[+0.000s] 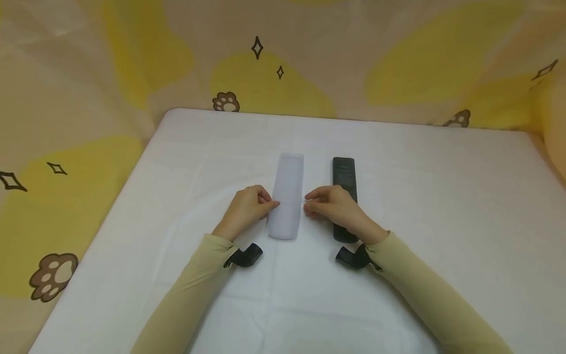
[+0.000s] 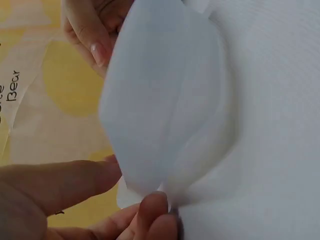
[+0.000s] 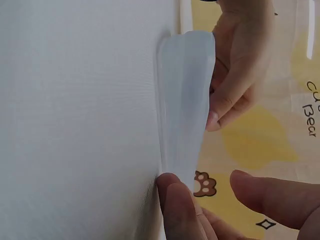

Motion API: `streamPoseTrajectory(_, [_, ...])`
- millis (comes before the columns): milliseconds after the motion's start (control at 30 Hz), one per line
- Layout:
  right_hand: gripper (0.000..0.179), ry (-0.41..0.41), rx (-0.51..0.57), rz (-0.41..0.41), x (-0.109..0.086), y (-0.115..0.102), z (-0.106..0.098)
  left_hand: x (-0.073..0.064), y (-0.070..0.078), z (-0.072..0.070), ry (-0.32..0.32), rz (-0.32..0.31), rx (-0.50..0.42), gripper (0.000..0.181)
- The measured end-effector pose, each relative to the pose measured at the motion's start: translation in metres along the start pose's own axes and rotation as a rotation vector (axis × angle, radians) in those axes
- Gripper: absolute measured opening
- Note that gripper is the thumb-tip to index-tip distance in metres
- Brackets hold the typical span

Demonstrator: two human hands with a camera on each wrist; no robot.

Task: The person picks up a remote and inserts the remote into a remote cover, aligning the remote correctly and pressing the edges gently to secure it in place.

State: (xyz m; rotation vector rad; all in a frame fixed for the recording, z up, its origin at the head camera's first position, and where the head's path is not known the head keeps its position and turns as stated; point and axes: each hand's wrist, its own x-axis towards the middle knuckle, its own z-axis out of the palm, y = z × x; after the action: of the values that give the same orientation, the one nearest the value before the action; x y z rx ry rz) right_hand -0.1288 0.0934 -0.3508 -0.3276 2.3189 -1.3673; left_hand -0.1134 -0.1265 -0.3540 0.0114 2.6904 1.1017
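Note:
A translucent whitish remote control cover [image 1: 288,189] lies lengthwise on the table between the hands. My left hand [image 1: 248,206] pinches its left edge, with the thumb on top; the fingers reach the edge in the left wrist view. Close to the cover's right edge is my right hand [image 1: 338,206], its thumb apart from its bent fingers. In the right wrist view those fingertips [image 3: 170,185] are beside the cover's edge; whether they touch it I cannot tell. A black remote control [image 1: 344,172] lies under the right hand, which hides its middle.
A white cloth covers the table [image 1: 442,196]. Behind it and to the left hangs a yellow and beige patterned cloth [image 1: 292,88]. Black wrist mounts stick out at the left cuff [image 1: 247,255] and the right cuff [image 1: 351,258].

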Motion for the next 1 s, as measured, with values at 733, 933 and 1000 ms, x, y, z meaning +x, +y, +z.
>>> streamPoseTrajectory(733, [0.027,0.043,0.217,-0.005,0.003,0.003,0.001,0.004,0.001,0.012,-0.129,-0.021,-0.26,0.024])
streamPoseTrajectory(933, [0.022,0.068,0.244,-0.002,0.004,0.004,0.002,0.003,0.004,0.015,-0.149,-0.004,-0.306,0.022])
streamPoseTrajectory(1000, [0.021,0.068,0.254,-0.002,0.005,0.005,0.002,0.003,0.004,0.016,-0.149,0.001,-0.31,0.021])
